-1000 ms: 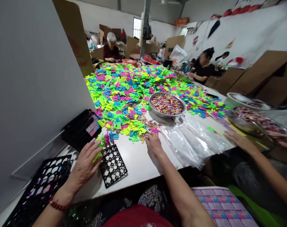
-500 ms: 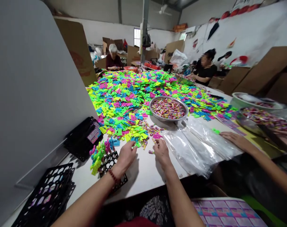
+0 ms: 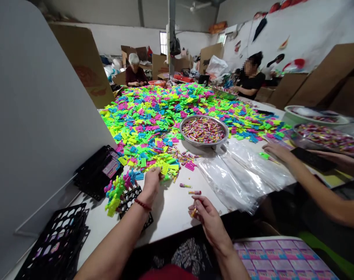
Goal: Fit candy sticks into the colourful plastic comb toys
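Note:
My left hand [image 3: 152, 182], with a red bead bracelet at the wrist, reaches to the near edge of the heap of coloured plastic pieces [image 3: 153, 116]. Its fingers are bent over yellow pieces, and what they hold, if anything, is hidden. Near the table's front edge, my right hand [image 3: 207, 217] pinches a small candy-like tube [image 3: 194, 212]. Two similar tubes [image 3: 194, 192] lie on the white table just beyond it. Left of my left hand is a black holed tray [image 3: 131, 200], with green, pink and blue pieces [image 3: 120, 190] standing in its left part.
A metal bowl of small tubes [image 3: 204, 131] sits mid-table, with clear plastic bags [image 3: 232, 175] in front. Black trays [image 3: 53, 237] are stacked left beside a grey panel [image 3: 48, 97]. Another person's arm [image 3: 307, 175] reaches in from the right. Printed sheets [image 3: 281, 258] lie below right.
My right hand has drawn back toward me with a tube between its fingers. My left hand has shifted slightly left and up to the yellow pieces. The other person's hand at right has a dark object.

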Demonstrator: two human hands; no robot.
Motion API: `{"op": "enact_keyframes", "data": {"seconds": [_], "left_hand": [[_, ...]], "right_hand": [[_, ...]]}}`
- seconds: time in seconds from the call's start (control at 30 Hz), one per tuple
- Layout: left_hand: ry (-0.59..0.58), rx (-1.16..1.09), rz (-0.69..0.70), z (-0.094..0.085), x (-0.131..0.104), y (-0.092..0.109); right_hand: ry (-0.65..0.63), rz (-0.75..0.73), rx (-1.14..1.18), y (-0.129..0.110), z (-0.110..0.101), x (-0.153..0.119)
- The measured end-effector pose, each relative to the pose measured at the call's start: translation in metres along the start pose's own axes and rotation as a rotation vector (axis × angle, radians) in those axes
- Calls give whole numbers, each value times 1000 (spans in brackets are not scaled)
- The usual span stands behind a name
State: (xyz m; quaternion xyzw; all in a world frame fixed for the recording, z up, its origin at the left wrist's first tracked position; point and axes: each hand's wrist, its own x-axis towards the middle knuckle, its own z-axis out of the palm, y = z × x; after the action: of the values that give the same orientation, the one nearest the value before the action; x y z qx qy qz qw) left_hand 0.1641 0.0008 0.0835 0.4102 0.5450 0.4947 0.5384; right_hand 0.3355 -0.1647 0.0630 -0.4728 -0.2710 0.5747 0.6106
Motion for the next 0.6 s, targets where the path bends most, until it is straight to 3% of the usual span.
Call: {"op": "enact_keyframes", "data": {"seconds": [0.3, 0.43, 0.6], "left_hand": [[-112, -368, -329, -48, -106, 11], [-132, -451, -409, -64, -130, 8], [-165, -492, -465, -70, -151, 4]], "right_hand": [[-159, -17, -184, 3, 44, -5], [-229, 4, -162, 7, 50, -17], [-253, 59, -183, 13, 55, -29]]}}
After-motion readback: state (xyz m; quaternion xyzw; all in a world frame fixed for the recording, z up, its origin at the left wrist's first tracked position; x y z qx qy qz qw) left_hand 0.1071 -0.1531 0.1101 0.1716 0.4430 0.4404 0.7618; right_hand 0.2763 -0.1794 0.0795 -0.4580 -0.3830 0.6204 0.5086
